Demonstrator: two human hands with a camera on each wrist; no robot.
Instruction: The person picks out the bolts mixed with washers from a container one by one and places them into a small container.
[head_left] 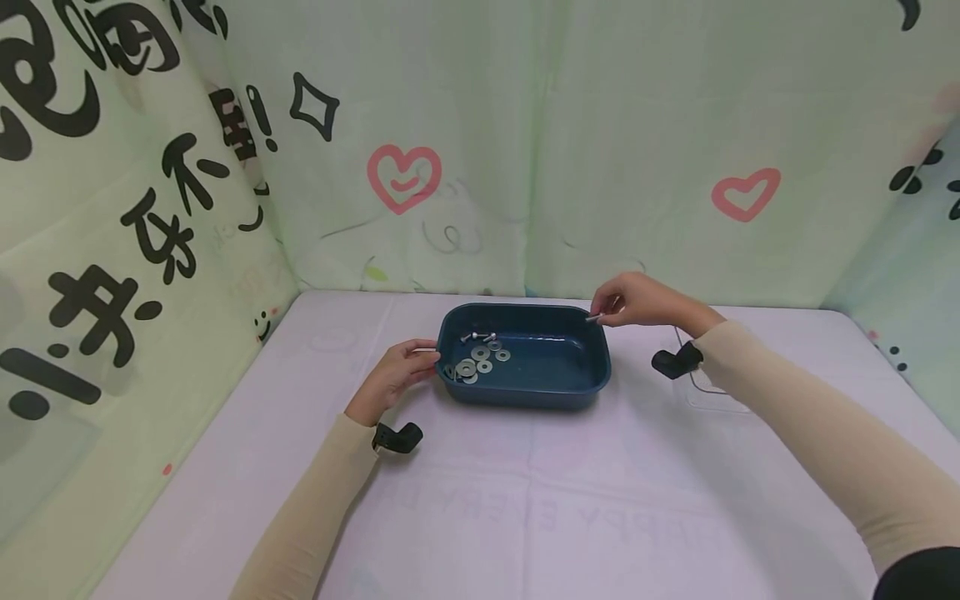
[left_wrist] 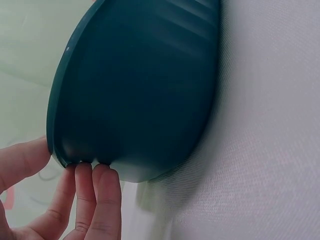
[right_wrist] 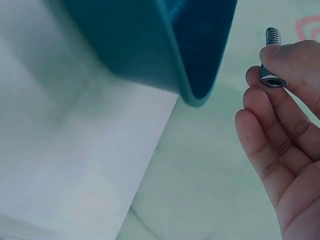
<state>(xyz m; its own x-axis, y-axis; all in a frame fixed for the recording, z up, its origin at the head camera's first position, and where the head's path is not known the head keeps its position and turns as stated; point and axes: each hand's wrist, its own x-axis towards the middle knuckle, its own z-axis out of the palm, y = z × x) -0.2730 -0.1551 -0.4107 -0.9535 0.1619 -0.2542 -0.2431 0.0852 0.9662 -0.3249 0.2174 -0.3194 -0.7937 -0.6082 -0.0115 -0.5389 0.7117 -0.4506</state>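
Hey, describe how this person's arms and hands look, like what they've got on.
A plain, long beige fabric left sleeve and matching right sleeve end near a small, angular black left wrist device and similar right wrist device. The left hand and right hand wear no gloves. A rounded black object overlaps the right sleeve, unidentifiable.

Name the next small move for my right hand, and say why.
Probably carry the bolt toward the clear container: the right hand pinches it near the right end of the blue bin, and that container lies on that side.
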